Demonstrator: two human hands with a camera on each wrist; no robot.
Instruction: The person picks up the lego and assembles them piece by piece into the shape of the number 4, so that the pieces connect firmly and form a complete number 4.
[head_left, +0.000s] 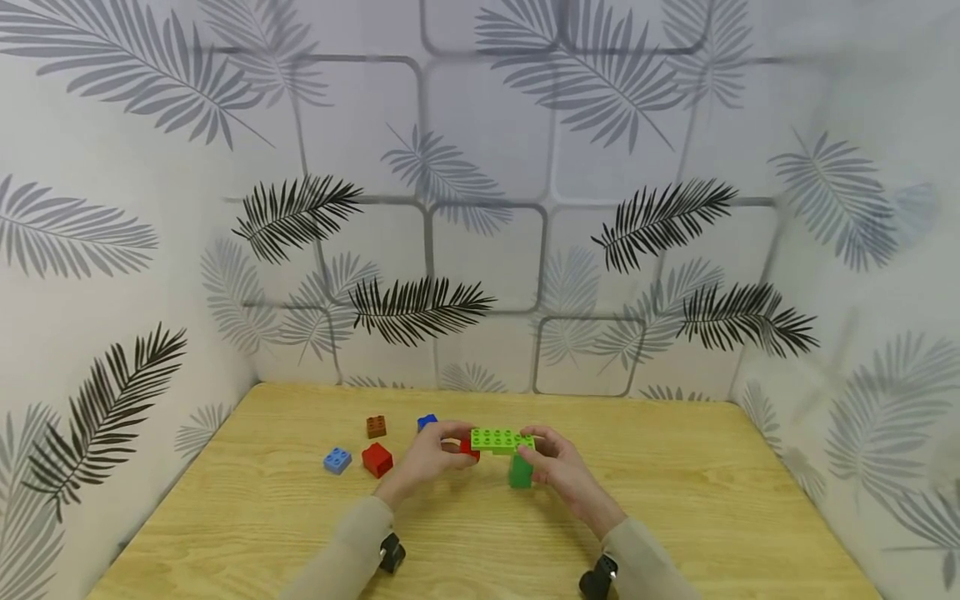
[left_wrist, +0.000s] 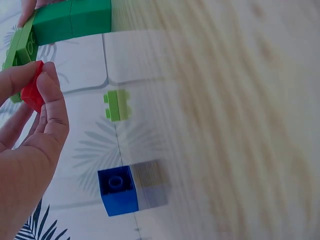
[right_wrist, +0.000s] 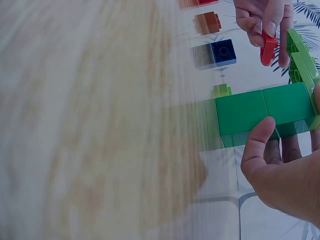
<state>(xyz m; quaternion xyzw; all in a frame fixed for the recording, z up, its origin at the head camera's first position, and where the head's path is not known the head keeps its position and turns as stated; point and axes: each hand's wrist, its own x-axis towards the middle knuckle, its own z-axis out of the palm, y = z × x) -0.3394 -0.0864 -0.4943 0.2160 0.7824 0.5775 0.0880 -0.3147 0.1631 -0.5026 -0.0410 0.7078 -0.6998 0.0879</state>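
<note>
Between thumb and fingers my left hand (head_left: 431,457) pinches a small red brick (left_wrist: 33,93). It is held close to the left end of a long light green studded brick (head_left: 495,438). That long brick lies across the top of two stacked dark green bricks (right_wrist: 265,107), with a smaller light green brick (right_wrist: 300,70) under its overhang. My right hand (head_left: 566,479) grips this stack, the thumb on the dark green side and the fingers behind it. In the right wrist view the stack's base meets the wooden table.
On the wooden table (head_left: 465,550), left of the stack, lie a brown brick (head_left: 376,427), a light blue brick (head_left: 337,461) and another red brick (head_left: 377,460). A dark blue brick (left_wrist: 119,192) and a light green brick (left_wrist: 114,106) stand behind the hands. A patterned wall (head_left: 487,258) closes off the back.
</note>
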